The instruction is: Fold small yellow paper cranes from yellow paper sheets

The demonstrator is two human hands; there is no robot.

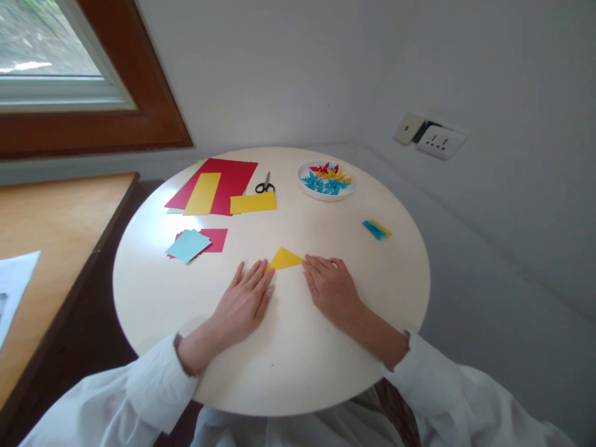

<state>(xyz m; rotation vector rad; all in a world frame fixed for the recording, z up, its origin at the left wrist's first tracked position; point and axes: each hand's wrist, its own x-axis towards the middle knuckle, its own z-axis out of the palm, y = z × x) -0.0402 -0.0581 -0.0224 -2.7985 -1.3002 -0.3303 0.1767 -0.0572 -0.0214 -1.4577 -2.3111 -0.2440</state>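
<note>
Yellow folded paper point(285, 259) lay pinned by flat, extended fingers of left hand point(244, 302) and right hand point(329, 285); many folded pieces filled the far plate point(327, 190) (uncut sheets point(212, 186) remained).

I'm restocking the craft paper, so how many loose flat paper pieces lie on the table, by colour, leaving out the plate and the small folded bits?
Yellow: 3, the folded piece between the left hand and right hand, plus two strips.
Red: 2.
Blue: 1.
Total: 6
</note>
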